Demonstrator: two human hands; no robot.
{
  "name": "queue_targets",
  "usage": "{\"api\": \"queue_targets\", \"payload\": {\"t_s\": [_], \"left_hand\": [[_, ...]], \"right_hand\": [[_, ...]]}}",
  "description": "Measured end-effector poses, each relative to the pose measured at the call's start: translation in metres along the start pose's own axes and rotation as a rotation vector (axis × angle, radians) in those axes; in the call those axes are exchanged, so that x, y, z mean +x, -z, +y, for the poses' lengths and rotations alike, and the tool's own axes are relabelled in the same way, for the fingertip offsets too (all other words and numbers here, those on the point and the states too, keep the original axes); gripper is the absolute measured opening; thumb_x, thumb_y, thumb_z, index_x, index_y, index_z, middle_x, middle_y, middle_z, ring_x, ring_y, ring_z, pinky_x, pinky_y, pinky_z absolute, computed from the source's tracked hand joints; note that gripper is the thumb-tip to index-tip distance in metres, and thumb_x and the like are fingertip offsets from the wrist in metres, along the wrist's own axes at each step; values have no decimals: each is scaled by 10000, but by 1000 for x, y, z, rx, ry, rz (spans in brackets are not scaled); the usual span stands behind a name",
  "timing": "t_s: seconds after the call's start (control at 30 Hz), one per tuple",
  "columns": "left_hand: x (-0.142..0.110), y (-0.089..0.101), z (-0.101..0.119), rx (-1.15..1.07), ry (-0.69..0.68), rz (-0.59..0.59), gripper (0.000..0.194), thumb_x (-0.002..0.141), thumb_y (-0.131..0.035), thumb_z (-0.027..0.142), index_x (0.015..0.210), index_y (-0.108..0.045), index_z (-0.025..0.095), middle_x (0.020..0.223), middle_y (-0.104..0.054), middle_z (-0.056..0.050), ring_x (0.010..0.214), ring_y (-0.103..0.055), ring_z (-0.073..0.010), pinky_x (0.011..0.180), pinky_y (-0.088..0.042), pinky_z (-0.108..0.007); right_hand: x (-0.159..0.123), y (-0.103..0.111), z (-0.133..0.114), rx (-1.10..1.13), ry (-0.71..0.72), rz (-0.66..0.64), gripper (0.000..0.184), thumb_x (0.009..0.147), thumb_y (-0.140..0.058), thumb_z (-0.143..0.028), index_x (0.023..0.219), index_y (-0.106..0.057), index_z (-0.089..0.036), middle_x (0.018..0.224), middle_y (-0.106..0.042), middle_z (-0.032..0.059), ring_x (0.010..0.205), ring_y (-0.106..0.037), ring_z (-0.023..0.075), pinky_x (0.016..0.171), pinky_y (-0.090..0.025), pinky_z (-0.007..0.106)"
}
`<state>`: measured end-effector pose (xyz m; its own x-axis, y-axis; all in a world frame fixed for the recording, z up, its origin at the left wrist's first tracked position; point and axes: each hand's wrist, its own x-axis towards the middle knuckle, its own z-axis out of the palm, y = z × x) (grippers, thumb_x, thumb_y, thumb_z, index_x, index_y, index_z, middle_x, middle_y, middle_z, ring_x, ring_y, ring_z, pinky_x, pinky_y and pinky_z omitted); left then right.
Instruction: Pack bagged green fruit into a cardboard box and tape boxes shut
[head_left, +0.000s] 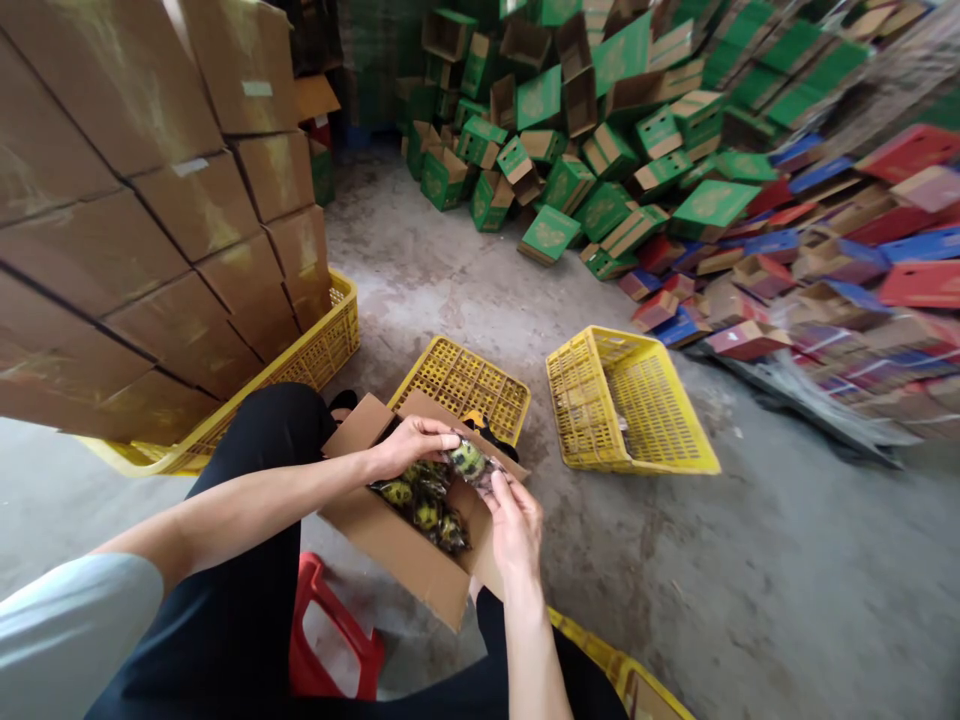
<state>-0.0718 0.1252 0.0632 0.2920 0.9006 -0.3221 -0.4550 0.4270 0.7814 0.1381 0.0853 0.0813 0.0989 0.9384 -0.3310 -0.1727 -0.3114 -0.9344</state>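
Between both hands, above an open cardboard box [409, 535], is a green-and-dark patterned round item in a clear plastic wrapper [469, 460]; its exact kind I cannot make out. My left hand [412, 446] pinches the wrapper at its left end. At the lower right end, the fingers of my right hand [514, 515] close on the plastic. Several similar wrapped green items [427, 515] lie inside the box, partly hidden by my left hand and the held one. The box sits between my legs with its flaps spread outward.
An upturned yellow crate [487, 375] lies just beyond the box, and another yellow crate [600, 400] rests tipped on its side to the right. Stacked cartons [150, 220] rise at left. Green boxes [551, 235] and red-blue boxes [750, 340] are heaped behind. A red stool [360, 650] is below.
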Motion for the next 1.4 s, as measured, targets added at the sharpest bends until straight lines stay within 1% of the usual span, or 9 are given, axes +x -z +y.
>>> {"api": "queue_targets", "payload": {"t_s": [0.17,0.3,0.5,0.8,0.9,1.07,1.17,1.27,1.4], "left_hand": [[1,1,2,-41,-44,-12,479,682,-935,488,929,-789,105,979,-768,-116,823,-696,-166,810,-557,-286],[2,2,3,-22,-72,-16,447,708,-916,499,873,-756,115,970,-760,-95,793,-678,-143,767,-537,-256],[-1,3,3,339,-226,-8,458,803,-821,555,890,-764,109,830,-747,-68,732,-654,-154,730,-512,-262],[-8,-1,2,797,-574,-118,342,1020,-576,463,1012,-752,169,982,-730,-77,932,-676,-189,875,-508,-293],[-9,-4,0,706,-506,-164,343,974,-653,485,1050,-746,164,1021,-730,-90,974,-680,-208,913,-515,-316],[-8,-7,-1,287,-218,-59,668,880,-759,551,1398,-589,165,1333,-660,-165,1157,-662,-272,966,-533,-386],[-9,-9,-9,112,-64,-173,806,792,-857,516,1457,-542,187,1444,-586,-196,1269,-612,-321,1005,-525,-431],[-10,-13,-22,38,-40,-277,925,677,-961,419,1468,-531,204,1481,-560,-196,1311,-590,-321,1070,-488,-435],[-8,-13,-25,95,-43,-282,767,744,-907,472,1377,-610,156,1333,-671,-171,1232,-642,-299,1063,-483,-414]], "right_hand": [[1,-6,-5,179,-70,-40,281,755,-869,-464,924,-800,-250,1028,-804,55,1003,-747,237,978,-578,446],[0,-2,-6,73,-43,-55,312,771,-854,-485,969,-801,-250,1102,-796,72,1021,-745,257,928,-598,436],[-4,-3,-3,-163,45,-239,559,802,-850,-423,1326,-693,-309,1416,-672,63,1323,-611,283,1128,-481,435],[-3,-8,1,-267,30,-425,510,886,-754,-496,1338,-676,-274,1359,-703,57,1266,-639,293,1095,-493,425],[-6,-11,2,-297,13,-459,442,887,-748,-504,1253,-724,-256,1208,-766,49,1123,-696,287,994,-542,398],[-5,-11,1,-132,-20,-290,466,859,-769,-505,1249,-728,-253,1201,-773,51,1102,-712,284,971,-554,396],[-2,-9,1,-38,-8,-225,482,875,-734,-532,1279,-715,-269,1226,-768,52,1130,-710,288,959,-567,410],[-1,-10,3,-47,19,-214,476,877,-706,-572,1242,-742,-270,1201,-779,58,1147,-708,302,958,-574,427],[0,-11,6,-80,59,-200,498,861,-740,-533,1282,-726,-266,1264,-754,73,1228,-670,312,1037,-539,459]]}}
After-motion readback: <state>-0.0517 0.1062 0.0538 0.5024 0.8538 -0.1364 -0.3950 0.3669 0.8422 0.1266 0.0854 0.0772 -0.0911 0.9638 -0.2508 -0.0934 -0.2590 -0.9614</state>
